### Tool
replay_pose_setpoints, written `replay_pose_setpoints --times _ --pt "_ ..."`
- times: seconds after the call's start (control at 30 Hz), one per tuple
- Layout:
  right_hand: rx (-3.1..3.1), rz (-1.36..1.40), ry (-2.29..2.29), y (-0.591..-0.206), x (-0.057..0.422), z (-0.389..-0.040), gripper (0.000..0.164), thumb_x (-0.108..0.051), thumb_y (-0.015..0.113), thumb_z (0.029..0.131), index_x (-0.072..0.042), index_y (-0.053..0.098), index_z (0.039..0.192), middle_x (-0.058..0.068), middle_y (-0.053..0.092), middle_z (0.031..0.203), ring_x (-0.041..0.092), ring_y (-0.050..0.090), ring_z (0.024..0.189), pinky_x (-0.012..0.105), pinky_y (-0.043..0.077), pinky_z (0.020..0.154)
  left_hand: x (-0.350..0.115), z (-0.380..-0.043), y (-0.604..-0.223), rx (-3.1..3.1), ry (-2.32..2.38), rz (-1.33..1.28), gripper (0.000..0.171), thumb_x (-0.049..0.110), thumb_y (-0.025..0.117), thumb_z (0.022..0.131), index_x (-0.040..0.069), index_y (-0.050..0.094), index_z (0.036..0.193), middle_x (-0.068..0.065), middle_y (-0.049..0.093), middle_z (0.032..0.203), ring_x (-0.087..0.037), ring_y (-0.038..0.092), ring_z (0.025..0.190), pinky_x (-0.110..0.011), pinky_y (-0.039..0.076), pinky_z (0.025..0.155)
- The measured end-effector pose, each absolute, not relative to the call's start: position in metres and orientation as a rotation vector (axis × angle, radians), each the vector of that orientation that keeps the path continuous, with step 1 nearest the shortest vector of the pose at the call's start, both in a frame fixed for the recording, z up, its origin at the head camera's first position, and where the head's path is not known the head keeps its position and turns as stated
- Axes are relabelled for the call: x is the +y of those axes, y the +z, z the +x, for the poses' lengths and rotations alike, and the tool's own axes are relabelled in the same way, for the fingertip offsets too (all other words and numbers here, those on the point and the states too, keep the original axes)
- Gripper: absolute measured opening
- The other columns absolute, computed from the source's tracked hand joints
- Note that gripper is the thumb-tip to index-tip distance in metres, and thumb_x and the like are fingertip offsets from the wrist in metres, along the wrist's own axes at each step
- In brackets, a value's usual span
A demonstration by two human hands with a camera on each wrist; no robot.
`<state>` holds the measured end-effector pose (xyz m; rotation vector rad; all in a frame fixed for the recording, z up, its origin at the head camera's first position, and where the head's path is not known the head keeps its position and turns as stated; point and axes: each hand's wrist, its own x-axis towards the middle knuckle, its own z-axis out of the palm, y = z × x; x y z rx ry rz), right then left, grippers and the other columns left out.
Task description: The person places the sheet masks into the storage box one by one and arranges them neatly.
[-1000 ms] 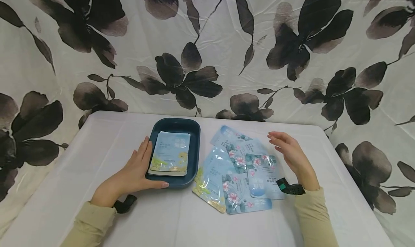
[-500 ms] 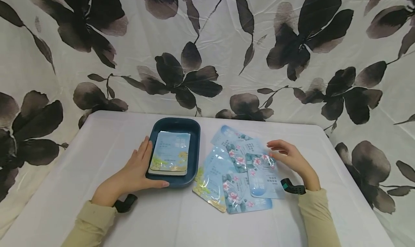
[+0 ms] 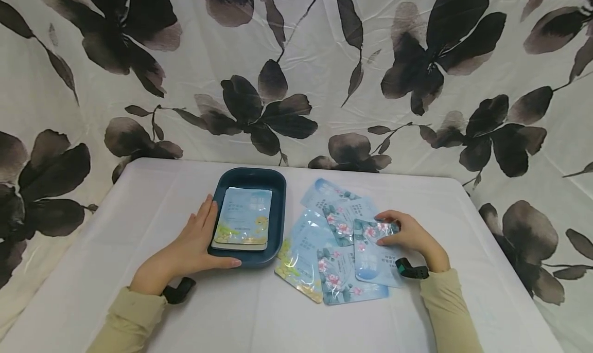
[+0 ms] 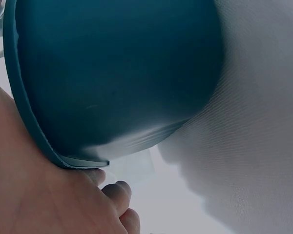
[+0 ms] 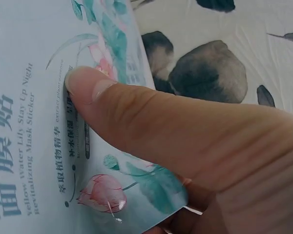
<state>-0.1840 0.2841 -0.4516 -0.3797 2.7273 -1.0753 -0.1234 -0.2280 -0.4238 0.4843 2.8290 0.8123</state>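
My left hand point(image 3: 190, 247) lies along the left side of a dark blue tray point(image 3: 276, 224), fingers straight at the rim and thumb across the near edge. The left wrist view shows the tray wall point(image 4: 117, 73) close up beside that hand. Inside the tray sits a stack of face mask packets point(image 3: 243, 216), the top one with a yellow-green print. My right hand point(image 3: 414, 237) pinches the top edge of a pink-flowered face mask packet point(image 3: 374, 260). In the right wrist view the thumb point(image 5: 102, 97) presses on that packet's printed front, with the other fingers behind it.
Several more face mask packets overlap on the white table point(image 3: 222, 312), among them a yellow-green one point(image 3: 303, 260), a flowered one point(image 3: 349, 286) and others farther back point(image 3: 326, 193). A flower-patterned cloth point(image 3: 343, 75) hangs behind the table's far edge.
My right hand has come down onto the nearest-right flowered packet and taken its top edge between thumb and fingers; that packet has shifted slightly. The left hand and tray stay put.
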Motion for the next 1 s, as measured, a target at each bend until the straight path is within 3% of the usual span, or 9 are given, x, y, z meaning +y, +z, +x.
replay_pose_setpoints --times 0.23,0.57,1.0 --pt "2.705 -0.339 -1.059 -0.4509 0.2846 -0.1844 0.050 -0.020 0.089 0.074 -0.006 0.068 0.116 0.010 0.065 0.109 0.022 0.055 0.092 0.037 0.046 0.082 -0.2278 -0.1243 -0.4248 2.833 0.811 0.485 0.146 0.070 0.080 0.065 -0.007 -0.005 0.155 -0.020 -0.019 0.162 -0.043 -0.007 0.149 -0.065 0.002 0.115" --pt "2.592 -0.303 -1.124 -0.4487 0.2805 -0.1818 0.037 -0.013 0.085 0.076 0.003 0.070 0.106 0.005 0.068 0.089 0.016 0.061 0.074 0.025 0.051 0.066 -0.2279 -0.1243 -0.4248 2.831 0.810 0.486 0.146 0.071 0.079 0.065 -0.007 -0.005 0.155 -0.021 -0.018 0.162 -0.041 -0.008 0.149 -0.064 0.001 0.116" --pt "2.305 -0.308 -1.524 -0.4458 0.2794 -0.1810 0.030 -0.003 0.078 0.082 0.010 0.062 0.104 0.011 0.069 0.086 0.025 0.070 0.070 0.029 0.059 0.067 -0.2286 -0.1242 -0.4258 2.833 0.814 0.486 0.146 0.071 0.079 0.065 -0.007 -0.006 0.155 -0.021 -0.018 0.162 -0.042 -0.008 0.149 -0.064 0.001 0.115"
